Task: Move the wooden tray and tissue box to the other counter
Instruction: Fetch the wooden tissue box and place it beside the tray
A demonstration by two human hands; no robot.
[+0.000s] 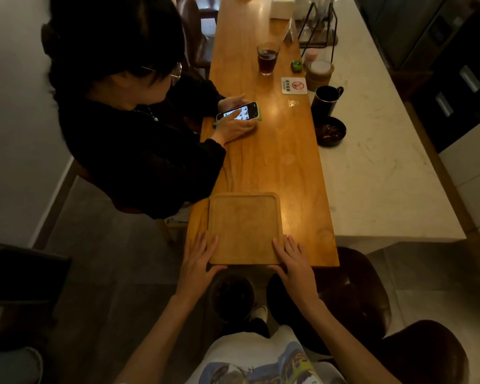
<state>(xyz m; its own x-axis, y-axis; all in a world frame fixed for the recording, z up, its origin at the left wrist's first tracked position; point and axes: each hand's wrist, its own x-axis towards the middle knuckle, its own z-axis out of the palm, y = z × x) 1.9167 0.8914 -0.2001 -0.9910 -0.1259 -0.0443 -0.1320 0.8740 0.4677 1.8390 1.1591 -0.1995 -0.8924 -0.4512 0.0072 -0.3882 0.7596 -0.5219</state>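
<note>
Long honey-coloured wooden bar counter (275, 162) runs beside a pale marble counter (377, 167); the empty square light-wood tray (244, 228) sits flat at the bar's near end, and the white tissue box (282, 6) is well apart at the far end. Left hand (198, 261) and right hand (294, 263) lie spread on the tray's two near corners, fingers flat, thumbs hooked at the near edge, not yet gripping. Step looks like tray pickup: next needs fingers under both sides and a level lift, clear of the seated person's phone (240, 112).

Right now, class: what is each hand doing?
Left hand: open, fingers spread on the wooden tray near-left corner.
Right hand: open, on its near-right corner.
</note>
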